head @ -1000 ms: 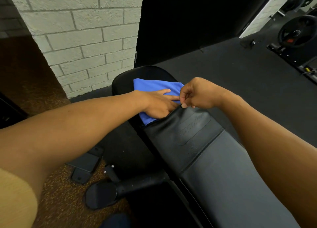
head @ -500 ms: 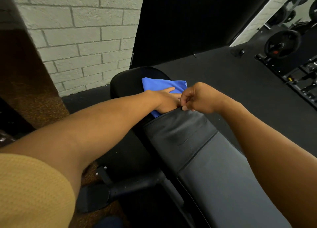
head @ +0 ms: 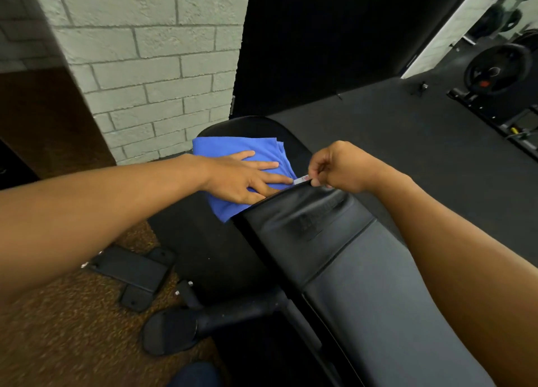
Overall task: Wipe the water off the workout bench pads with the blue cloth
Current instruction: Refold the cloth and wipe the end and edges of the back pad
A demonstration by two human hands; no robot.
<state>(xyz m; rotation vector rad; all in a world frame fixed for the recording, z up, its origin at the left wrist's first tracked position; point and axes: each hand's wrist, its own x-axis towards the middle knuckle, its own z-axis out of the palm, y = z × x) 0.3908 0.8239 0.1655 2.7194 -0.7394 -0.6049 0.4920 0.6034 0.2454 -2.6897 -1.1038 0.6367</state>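
Head view: left hand [head: 244,177] flat, fingers straight, pressing blue cloth [head: 233,148] on seat pad [head: 294,142]; right hand [head: 340,167] pinching small tag [head: 301,179] (at back pad [head: 314,226] edge).

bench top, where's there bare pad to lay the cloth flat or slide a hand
Free: the long grey back pad, between the right forearm and its left edge, is bare. Crowded: the seat pad, where the left hand presses the blue cloth and the right hand pinches a small tag at the gap.
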